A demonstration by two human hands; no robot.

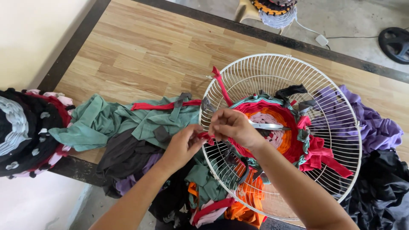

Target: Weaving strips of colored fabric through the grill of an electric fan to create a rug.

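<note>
**Red fabric strip getting worked into a fan-guard rug**

Red is the colour in play right now: both hands are pinched shut on a thin red fabric strip (pixel 206 136) at the left rim of the white wire fan guard (pixel 336 170). The left hand (pixel 181 147) holds one end with fingertips closed tight, and the right hand (pixel 232 127) pinches the other bit just beside it, so the two hands are nearly touching over the wires.

The strip looks like soft cut jersey, so I'd guess it's light, floppy and a bit stretchy, nothing fragile. It seems best gripped close to the wire, near the ends, or it'll just sag. The guard itself looks stiff and springy, fine to lean on.

Inside the guard sits a round woven piece (pixel 272 123) in red, orange, pink and teal rings, with what look like scissors (pixel 268 126) lying across it. Another red strip (pixel 221 85) hangs off the rim.

Further out on the wooden tabletop (pixel 140 51): a heap of green cloth (pixel 106 119) to the left, purple cloth (pixel 379 127) and black cloth (pixel 383 183) to the right, orange scraps (pixel 249 200) under the guard, and a finished dark rug (pixel 25 132) at the far left edge.
</note>
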